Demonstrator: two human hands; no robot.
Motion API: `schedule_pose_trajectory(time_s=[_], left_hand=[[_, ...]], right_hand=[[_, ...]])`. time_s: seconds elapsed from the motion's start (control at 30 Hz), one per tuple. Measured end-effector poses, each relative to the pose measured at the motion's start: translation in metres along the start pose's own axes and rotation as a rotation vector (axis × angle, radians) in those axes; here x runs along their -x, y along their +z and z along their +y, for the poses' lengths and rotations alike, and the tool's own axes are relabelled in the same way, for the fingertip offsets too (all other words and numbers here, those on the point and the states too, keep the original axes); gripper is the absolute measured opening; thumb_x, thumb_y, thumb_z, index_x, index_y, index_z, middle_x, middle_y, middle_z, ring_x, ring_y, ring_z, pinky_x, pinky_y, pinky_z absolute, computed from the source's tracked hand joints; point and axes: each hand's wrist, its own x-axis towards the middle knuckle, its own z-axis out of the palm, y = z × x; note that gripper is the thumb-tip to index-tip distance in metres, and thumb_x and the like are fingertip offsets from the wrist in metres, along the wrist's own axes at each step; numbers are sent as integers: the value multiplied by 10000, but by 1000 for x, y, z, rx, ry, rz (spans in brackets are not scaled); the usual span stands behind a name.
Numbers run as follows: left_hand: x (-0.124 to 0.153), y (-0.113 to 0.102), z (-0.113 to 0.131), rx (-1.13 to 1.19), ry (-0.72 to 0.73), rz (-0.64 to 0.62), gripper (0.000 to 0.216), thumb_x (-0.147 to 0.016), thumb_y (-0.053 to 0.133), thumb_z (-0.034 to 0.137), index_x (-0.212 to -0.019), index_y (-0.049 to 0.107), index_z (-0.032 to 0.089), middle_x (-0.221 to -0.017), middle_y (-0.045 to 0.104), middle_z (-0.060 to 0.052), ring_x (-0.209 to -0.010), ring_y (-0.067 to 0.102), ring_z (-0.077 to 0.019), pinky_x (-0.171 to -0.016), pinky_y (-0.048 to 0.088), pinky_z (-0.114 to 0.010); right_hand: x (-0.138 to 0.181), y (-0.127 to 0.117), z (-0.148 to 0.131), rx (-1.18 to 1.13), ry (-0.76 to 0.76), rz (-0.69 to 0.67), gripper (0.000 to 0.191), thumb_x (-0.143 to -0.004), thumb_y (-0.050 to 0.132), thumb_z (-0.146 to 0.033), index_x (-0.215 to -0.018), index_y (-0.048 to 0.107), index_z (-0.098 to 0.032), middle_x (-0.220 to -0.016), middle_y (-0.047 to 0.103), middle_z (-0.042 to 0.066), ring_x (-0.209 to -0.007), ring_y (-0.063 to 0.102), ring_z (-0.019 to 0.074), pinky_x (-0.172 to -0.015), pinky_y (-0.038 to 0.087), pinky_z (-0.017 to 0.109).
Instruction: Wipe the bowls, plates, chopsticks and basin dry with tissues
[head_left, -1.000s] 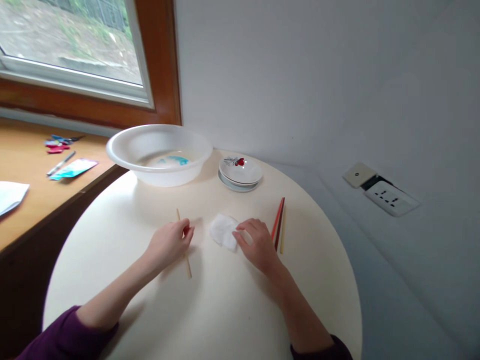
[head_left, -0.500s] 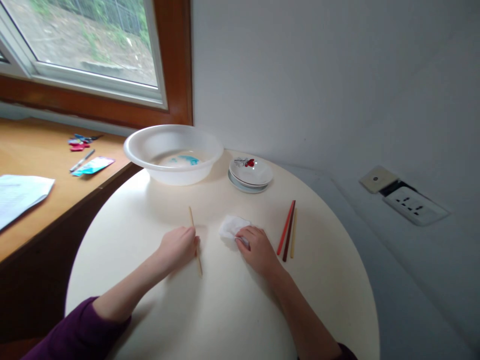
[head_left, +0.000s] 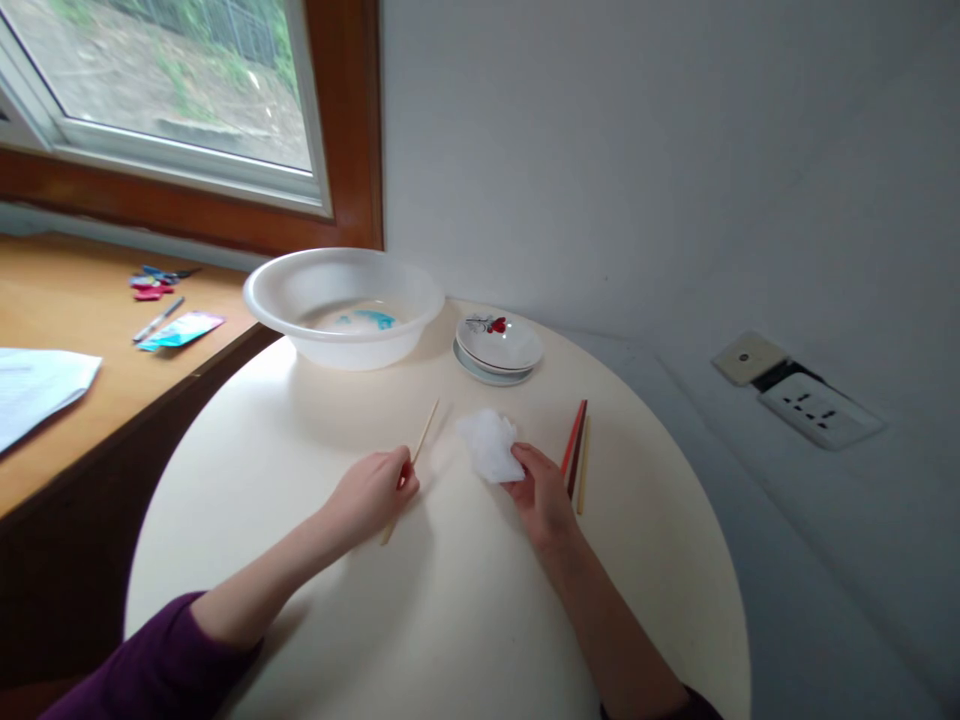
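A pale wooden chopstick (head_left: 427, 428) is gripped around its middle by my left hand (head_left: 382, 487), its upper end slanting away to the right. The fingers of my left hand are closed on it. In my right hand (head_left: 545, 497) a crumpled white tissue (head_left: 491, 446) is pinched between thumb and fingers, raised a little over the table. Just right of that hand lie a red chopstick (head_left: 574, 437), a dark brown chopstick (head_left: 576, 468) and another pale chopstick (head_left: 584, 465), the lower ends of the red and brown ones partly behind my hand.
On the round white table (head_left: 465, 620), a white plastic basin (head_left: 345, 345) with liquid and a blue patch stands at the back left. Stacked small plates (head_left: 501, 345) sit beside it. A wooden desk (head_left: 112, 370) at left holds papers (head_left: 41, 390), a pen and a packet.
My left hand has turned the chopstick so its far end now leans right, and moved slightly right. My right hand has lifted the tissue off the table and turned over somewhat.
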Motion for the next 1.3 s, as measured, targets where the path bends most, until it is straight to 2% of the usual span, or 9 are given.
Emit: schedule_pose_trajectory(time_s=[0.17,0.3,0.4,0.53,0.77,0.97,1.1,1.17,1.3], left_hand=[[7,8,11,444,75,28,144,-818,360,290,-691,363,221,-631,535,14,-556,503,-132,-529,369,-251],[12,12,22,879,42,-46,193,-872,311,381,-756,336,228,-587,529,47,-470,508,-108,-441,367,-217],[12,15,27,1021,68,-65,211,-872,332,414,-778,340,225,-490,444,91,-397,409,-77,-400,306,-187],[10,18,27,1036,89,-35,222,-849,407,412,-769,381,206,-481,375,101,-424,325,-61,-418,258,-179],[11,19,25,1003,111,-43,250,-803,500,382,-678,411,185,-547,419,60,-495,367,-71,-467,278,-199],[14,11,31,1158,172,-125,240,-742,593,365,-714,455,170,-599,447,45,-552,393,-81,-510,304,-211],[12,9,30,1093,168,-147,220,-762,557,370,-773,515,155,-613,461,36,-545,412,-86,-510,328,-218],[9,11,27,1046,112,-159,238,-760,550,385,-790,540,150,-613,486,31,-514,414,-83,-483,324,-217],[4,17,20,946,14,-161,314,-789,491,431,-657,537,149,-504,462,40,-437,374,-73,-432,268,-212]], right_hand=[[9,10,-3,-281,188,-42,108,-627,620,-164,-731,643,-186,-777,679,13,-739,601,151,-689,495,284],[23,23,5,-343,243,-140,63,-651,615,-182,-713,632,-182,-801,685,8,-787,609,147,-785,483,292],[33,33,12,-309,255,-279,63,-675,606,-234,-700,634,-184,-800,681,14,-810,605,159,-818,466,305],[38,36,16,-190,189,-395,155,-690,595,-324,-731,643,-183,-825,679,46,-857,599,208,-817,457,357],[41,42,23,-93,45,-345,272,-606,722,-358,-820,609,-233,-807,656,5,-798,597,182,-725,469,315],[44,41,30,22,-51,-366,200,-648,709,-332,-796,653,-210,-759,650,-8,-735,573,148,-729,436,287],[41,37,28,78,-138,-251,167,-670,687,-336,-738,668,-185,-680,644,-6,-670,557,138,-689,431,283],[38,36,24,9,-137,-160,175,-653,699,-347,-718,661,-189,-670,642,-7,-661,559,134,-686,446,290],[29,31,15,-169,-102,-9,245,-545,774,-334,-716,656,-203,-761,667,1,-743,591,134,-754,472,296]])
